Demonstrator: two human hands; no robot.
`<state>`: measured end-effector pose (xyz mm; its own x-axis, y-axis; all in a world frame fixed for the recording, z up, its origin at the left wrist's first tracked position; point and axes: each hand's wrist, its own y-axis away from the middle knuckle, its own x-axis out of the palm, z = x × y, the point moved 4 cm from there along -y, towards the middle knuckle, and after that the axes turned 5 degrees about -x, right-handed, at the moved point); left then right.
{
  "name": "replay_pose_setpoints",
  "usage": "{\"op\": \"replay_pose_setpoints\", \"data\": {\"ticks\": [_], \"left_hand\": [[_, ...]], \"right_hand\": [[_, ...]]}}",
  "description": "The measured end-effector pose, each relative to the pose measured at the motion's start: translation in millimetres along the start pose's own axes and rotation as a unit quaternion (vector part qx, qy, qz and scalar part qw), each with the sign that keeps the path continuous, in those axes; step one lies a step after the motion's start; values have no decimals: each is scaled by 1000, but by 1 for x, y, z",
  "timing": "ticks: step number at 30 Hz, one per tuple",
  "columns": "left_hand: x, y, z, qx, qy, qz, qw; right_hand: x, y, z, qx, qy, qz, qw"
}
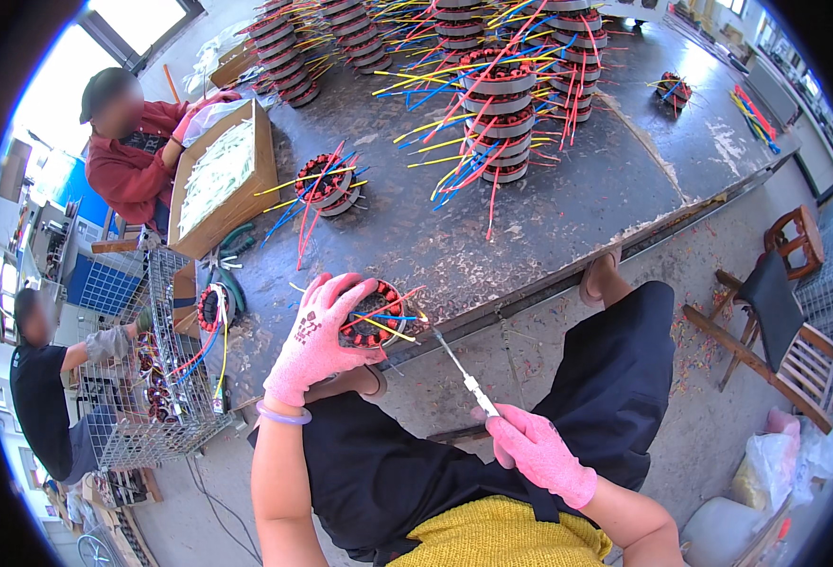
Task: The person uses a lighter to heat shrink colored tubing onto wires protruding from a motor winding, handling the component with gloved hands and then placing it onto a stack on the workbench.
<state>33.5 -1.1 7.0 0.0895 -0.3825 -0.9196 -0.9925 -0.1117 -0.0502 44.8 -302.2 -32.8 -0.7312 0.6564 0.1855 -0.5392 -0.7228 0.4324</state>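
Note:
My left hand (pixel 317 335), in a pink glove with a lilac bracelet at the wrist, curls round a motor stator (pixel 397 307) at the table's near edge. The stator has dark red windings, and red, blue and yellow wires stick out across its face. In my pink-gloved right hand (pixel 541 455) is a slender tool (pixel 473 386) with a whitish shaft and a thin metal tip. Its tip points at the wire ends on the stator's right side; whether it touches them I cannot tell. The tool's exact kind does not show.
Stacked stators (pixel 498 113) rise from the dark table (pixel 416 246), with a single pair (pixel 327 189) nearer. Pliers (pixel 232 260) lie by a cardboard box (pixel 258 180) of white sleeves. A co-worker (pixel 128 156) reaches there; another stands by a wire basket (pixel 190 425). A chair (pixel 766 326) stands right.

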Motion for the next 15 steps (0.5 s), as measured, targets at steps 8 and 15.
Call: {"op": "replay_pose_setpoints", "data": {"ticks": [8,15], "left_hand": [[0,-1,1,4,2,3,1000],[1,-1,0,3,5,4,1000]], "right_hand": [[-1,-1,0,-2,11,2,1000],[0,-1,-1,-7,7,2,1000]]}}
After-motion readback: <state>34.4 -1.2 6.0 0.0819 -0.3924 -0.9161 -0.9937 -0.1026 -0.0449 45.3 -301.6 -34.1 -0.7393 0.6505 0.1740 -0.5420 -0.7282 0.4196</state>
